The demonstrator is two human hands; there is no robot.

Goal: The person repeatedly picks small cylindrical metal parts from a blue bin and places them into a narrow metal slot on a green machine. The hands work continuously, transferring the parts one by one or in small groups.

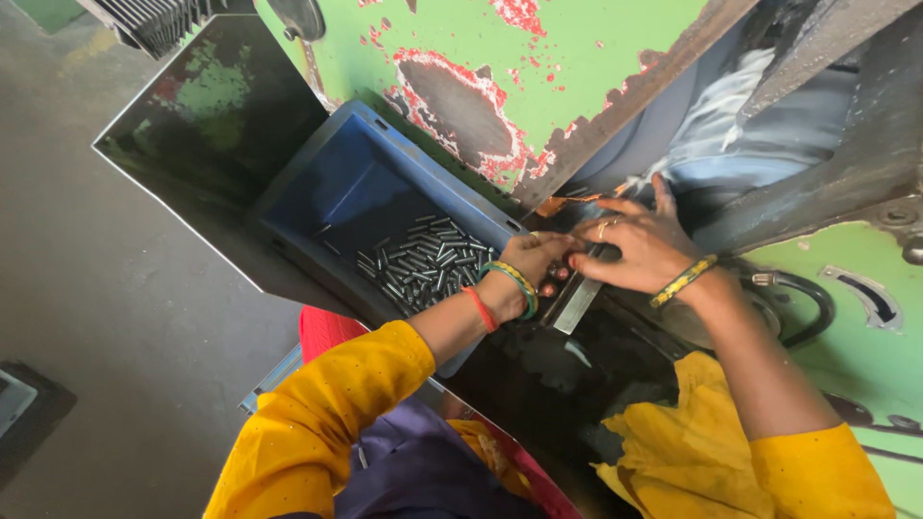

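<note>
We look down over our own two arms in yellow sleeves, reaching into a worn green machine (577,58) with patches of red and bare metal showing through its paint.

Our left hand (532,258) sits at the near right corner of a blue plastic bin (336,183). Its fingers are curled inward and pressed together, knuckles up; we cannot tell whether they close on anything. Green and yellow bangles (514,284) and a red thread circle that wrist.

Our right hand (639,245) lies just beside the left, almost touching it. Its fingers are spread and laid flat, palm down, over a narrow flat metal strip (580,300) that runs out from under both hands toward us. A ring shows on one finger and a yellow-green bangle (683,281) on the wrist.

The bin tilts against the machine's front. Many small grey metal pins (423,264) lie heaped in its lower right part, right next to the left hand; the rest of the bin's floor is bare blue.

A dark, oily metal chute (202,144) sits to the left of the bin. Grey concrete floor (106,317) fills the left side. A black cable (812,298) loops on the green panel at right.
</note>
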